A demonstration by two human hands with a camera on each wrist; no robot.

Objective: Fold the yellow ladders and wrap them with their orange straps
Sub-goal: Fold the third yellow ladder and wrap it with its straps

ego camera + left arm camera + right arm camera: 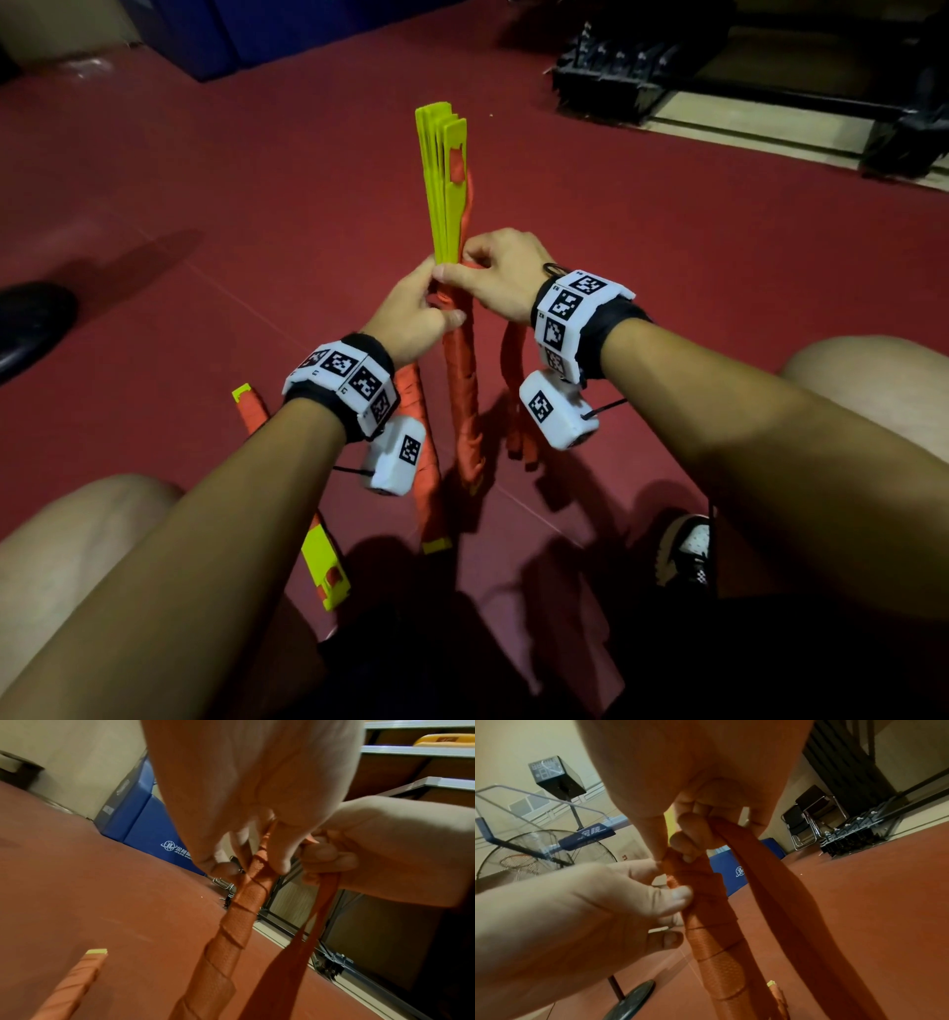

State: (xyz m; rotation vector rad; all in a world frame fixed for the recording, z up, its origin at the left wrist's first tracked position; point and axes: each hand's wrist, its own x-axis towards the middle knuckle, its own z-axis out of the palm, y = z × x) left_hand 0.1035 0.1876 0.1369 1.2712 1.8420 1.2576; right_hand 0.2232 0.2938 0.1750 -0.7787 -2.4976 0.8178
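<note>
A folded yellow ladder stands upright on the red floor, its lower half wound in orange strap. My left hand pinches the wrapped bundle at the top turn of the winding. My right hand grips the loose orange strap beside the bundle, and the strap's free length hangs down under that wrist. Two more strap-wrapped ladders lie on the floor below my left wrist, one near the middle and one further left.
My bare knees frame the bottom of the head view, with my shoe at the right. A black shoe sits at the far left. A blue mat and a black rack stand at the back. A floor fan stands behind.
</note>
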